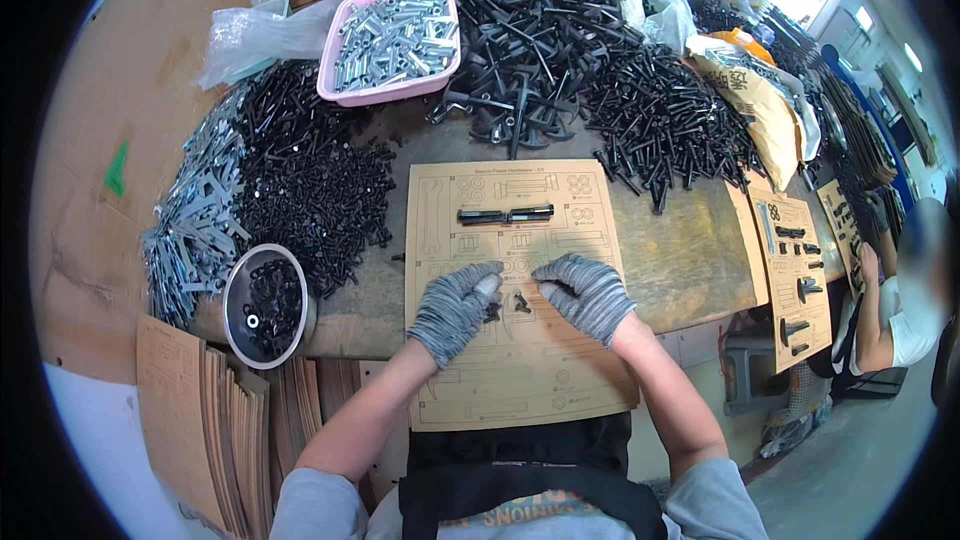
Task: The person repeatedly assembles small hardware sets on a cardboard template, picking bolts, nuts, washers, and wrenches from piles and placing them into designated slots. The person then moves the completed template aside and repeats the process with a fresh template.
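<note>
A printed cardboard sheet (590, 360) lies in front of me on the table, with outlines of hardware on it. Long black bolts (505, 214) rest end to end across its upper part. My left hand (460, 308), in a grey knitted glove, is over the sheet's middle with fingers drawn together; small black screws show just below its fingertips. My right hand (585, 298), gloved alike, is opposite it, fingers curled toward the thumb. Whatever either hand pinches is too small to make out. Between them a few small black screws (521, 302) lie loose on the sheet.
Heaps of black bolts (670, 120) and small screws (320, 210) border the sheet. A pink basket (330, 85) holds silver tubes; a metal bowl (233, 325) holds black washers. Flat wrenches (205, 215) lie left. Filled cards (790, 290) and another person (905, 320) are at right.
</note>
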A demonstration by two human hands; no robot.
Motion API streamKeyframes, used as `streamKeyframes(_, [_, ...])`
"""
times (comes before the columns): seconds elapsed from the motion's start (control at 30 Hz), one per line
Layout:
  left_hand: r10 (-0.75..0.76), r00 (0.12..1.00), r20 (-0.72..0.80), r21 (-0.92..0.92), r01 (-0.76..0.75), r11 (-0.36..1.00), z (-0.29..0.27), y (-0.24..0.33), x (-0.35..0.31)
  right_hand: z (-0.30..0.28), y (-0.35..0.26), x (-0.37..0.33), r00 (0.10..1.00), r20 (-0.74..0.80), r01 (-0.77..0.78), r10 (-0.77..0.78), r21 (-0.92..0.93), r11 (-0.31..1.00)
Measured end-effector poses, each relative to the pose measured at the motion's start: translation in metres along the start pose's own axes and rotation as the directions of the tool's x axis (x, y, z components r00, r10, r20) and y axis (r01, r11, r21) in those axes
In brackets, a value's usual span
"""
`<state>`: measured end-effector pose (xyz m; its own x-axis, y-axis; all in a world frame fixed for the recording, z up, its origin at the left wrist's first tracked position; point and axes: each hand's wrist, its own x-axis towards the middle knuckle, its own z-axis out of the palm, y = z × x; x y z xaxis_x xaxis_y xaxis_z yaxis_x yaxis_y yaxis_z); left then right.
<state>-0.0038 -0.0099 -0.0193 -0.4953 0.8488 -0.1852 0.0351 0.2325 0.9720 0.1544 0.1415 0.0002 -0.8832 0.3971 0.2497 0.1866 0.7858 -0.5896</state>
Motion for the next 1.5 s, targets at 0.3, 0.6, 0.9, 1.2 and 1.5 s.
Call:
streamKeyframes(0.3, [0.334, 0.942, 0.017, 0.69, -0.253, 0.679, -0.005, 0.029, 0.037, 0.01, -0.025, 0.025, 0.949, 0.272, -0.089, 0.161, -0.258, 0.962])
streamKeyframes(0.6, [0.223, 0.97, 0.097, 0.811, -0.207, 0.548, 0.032, 0.032, 0.067, 0.01, 0.02, 0.049, 0.967, -0.038, -0.255, 0.253, -0.091, 0.963])
streamKeyframes(0.9, [0.282, 0.953, 0.114, 0.774, -0.263, 0.576, 0.015, 0.026, 0.053, 0.009, 0.036, 0.047, 0.992, -0.01, -0.124, 0.123, -0.148, 0.981])
streamKeyframes(1.2, [0.233, 0.961, 0.148, 0.745, -0.263, 0.613, -0.005, 0.033, 0.047, 0.004, 0.015, 0.035, 0.997, -0.03, -0.079, 0.077, -0.07, 0.994])
streamKeyframes(1.5, [0.014, 0.938, 0.346, 0.903, -0.337, 0.266, 0.007, 0.041, 0.038, 0.013, -0.036, 0.001, 0.952, 0.22, -0.156, 0.214, -0.254, 0.955])
